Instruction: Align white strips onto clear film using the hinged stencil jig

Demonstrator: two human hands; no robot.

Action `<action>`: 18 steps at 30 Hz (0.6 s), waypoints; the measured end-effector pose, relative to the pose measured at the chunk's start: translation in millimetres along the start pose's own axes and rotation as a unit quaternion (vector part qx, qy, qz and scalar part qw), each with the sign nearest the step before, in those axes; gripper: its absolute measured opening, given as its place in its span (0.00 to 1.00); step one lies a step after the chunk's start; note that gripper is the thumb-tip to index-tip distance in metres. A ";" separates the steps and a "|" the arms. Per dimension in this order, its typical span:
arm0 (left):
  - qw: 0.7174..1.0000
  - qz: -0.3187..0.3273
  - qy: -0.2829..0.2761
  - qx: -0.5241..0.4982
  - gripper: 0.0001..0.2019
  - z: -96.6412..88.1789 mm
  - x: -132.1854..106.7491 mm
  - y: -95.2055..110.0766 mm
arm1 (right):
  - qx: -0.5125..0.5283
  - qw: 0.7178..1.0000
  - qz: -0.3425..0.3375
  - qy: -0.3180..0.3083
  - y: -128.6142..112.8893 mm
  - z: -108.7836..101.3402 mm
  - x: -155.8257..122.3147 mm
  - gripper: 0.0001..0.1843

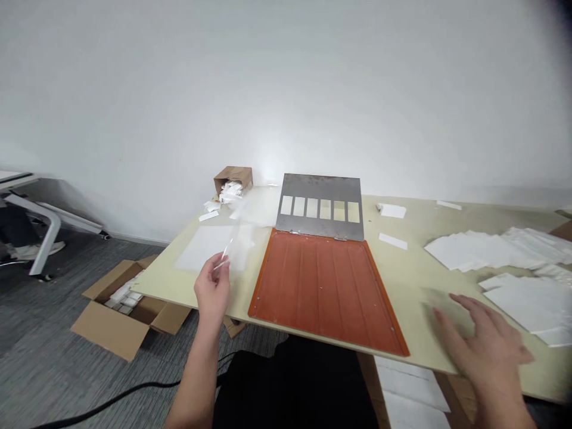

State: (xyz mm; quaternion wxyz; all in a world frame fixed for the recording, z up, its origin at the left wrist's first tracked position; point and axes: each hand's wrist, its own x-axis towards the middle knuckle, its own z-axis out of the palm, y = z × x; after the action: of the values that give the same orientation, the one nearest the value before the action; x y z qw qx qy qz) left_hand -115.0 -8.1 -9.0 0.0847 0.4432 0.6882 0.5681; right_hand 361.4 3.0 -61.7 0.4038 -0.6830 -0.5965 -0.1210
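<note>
Left grip (213, 287) pinching clear plastic (230, 243), nine o'clock of the orange board (319, 286) | right grip (485, 336) spread, four o'clock, near white sheets (531, 298) | plastic-handling step, I'd guess | next calls for light touch

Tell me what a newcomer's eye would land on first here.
First, the orange-red panel at the near edge of the pale table, easily the boldest colour. Next, the grey metal plate directly behind it, crossed by a row of six pale rectangles. Then, left of the panel, the left grip pinching a clear film.
</note>
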 end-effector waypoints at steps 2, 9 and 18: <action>0.983 -0.068 0.007 -0.169 0.20 8.0 -11.8 18.6 | 0.058 0.998 -0.039 0.003 -38.0 -2.1 -5.3 0.27; 0.838 -0.295 -0.095 -0.450 0.21 35.5 -56.3 89.8 | 0.267 0.943 -0.171 -0.101 -214.8 -1.6 -36.7 0.12; 0.800 -0.332 -0.183 -0.465 0.17 49.5 -79.3 106.3 | 0.281 0.957 -0.048 -0.055 -255.6 4.8 -49.8 0.09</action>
State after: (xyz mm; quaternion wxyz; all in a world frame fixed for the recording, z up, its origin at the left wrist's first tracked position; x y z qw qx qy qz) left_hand 17.4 -33.2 34.5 0.5887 0.1902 0.4180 0.6652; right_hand 113.8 -39.1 7.1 0.5394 -0.5182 -0.6600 0.0697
